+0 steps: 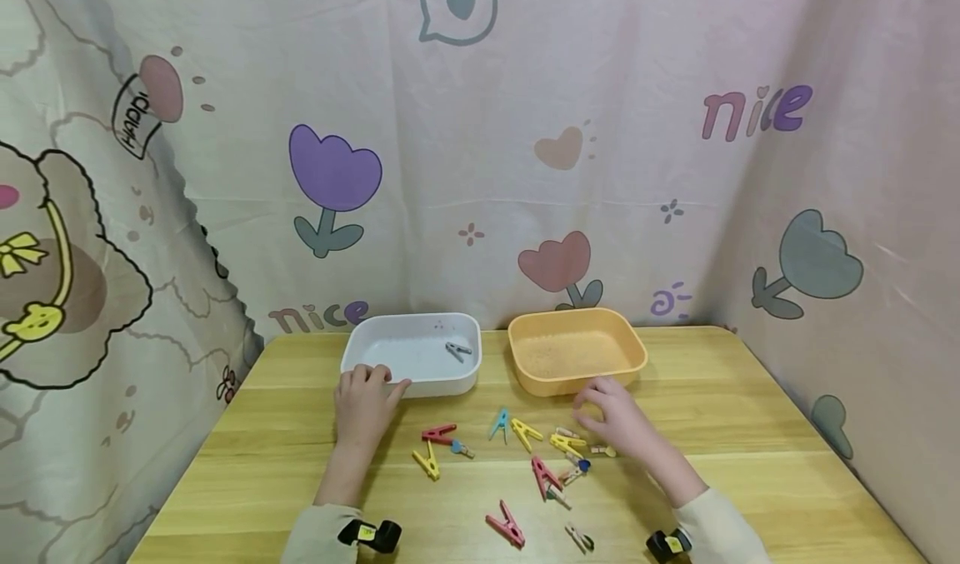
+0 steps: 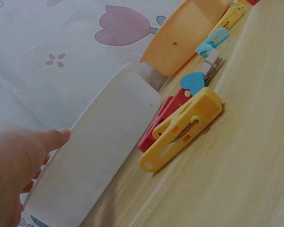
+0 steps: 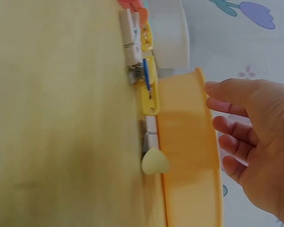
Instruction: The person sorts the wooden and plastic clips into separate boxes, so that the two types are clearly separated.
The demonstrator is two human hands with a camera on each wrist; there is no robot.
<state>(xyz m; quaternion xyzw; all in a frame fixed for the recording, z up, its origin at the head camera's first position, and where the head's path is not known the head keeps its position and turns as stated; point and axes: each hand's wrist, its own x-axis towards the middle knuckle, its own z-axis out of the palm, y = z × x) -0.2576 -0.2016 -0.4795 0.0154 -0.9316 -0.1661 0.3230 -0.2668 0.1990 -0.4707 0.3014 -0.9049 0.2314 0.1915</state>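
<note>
My left hand is at the front left rim of a white plastic bin, fingers loosely bent, thumb tip at the rim; I see nothing in it. A grey clothespin lies inside that bin. By the near rim of an orange bin, my right hand has loosely curved, spread fingers that hold nothing. Closest below it are a wooden clip with a pale yellow heart and a yellow clothespin. In the left wrist view, another yellow clothespin lies against a red one.
Between the arms, a blue clothespin, pink clothespins, a blue-heart wooden clip and several other clips are scattered on the wooden table. A patterned curtain hangs behind the bins and along both sides.
</note>
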